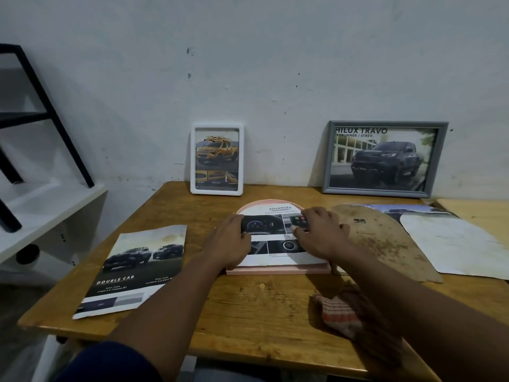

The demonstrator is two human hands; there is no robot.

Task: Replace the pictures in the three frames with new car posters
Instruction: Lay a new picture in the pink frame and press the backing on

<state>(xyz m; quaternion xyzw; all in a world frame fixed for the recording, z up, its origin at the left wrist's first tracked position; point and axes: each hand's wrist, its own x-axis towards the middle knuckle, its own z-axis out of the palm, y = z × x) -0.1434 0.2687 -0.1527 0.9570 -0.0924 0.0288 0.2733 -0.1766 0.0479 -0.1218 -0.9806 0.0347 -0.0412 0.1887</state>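
Your two hands meet on the interior poster (275, 244), a sheet of dashboard and console shots headed "ADVANCED", which lies face up over the pink arched frame (275, 270) lying flat in the middle of the wooden table (248, 312). Your right hand (319, 235) rests on the sheet's right side with its fingers spread and fairly straight, gripping nothing. Your left hand (230, 241) sits at the sheet's left edge with its fingers bent; from this angle I cannot tell whether it pinches the paper or only presses on it. Just right of the pink frame lies a brown backing board (385, 244), stained, with a small metal hanger on it. Against the wall stand the white frame (217, 192), showing a yellow pickup, and the grey frame (385, 124), showing a dark pickup under "HILUX TRAVO". A "DOUBLE CAB" poster (132, 268) lies loose near the table's left edge. A striped cloth (338, 312) sits beside your right forearm, and a blank white sheet (454, 249) partly covers another car print (407, 210) at the far right.
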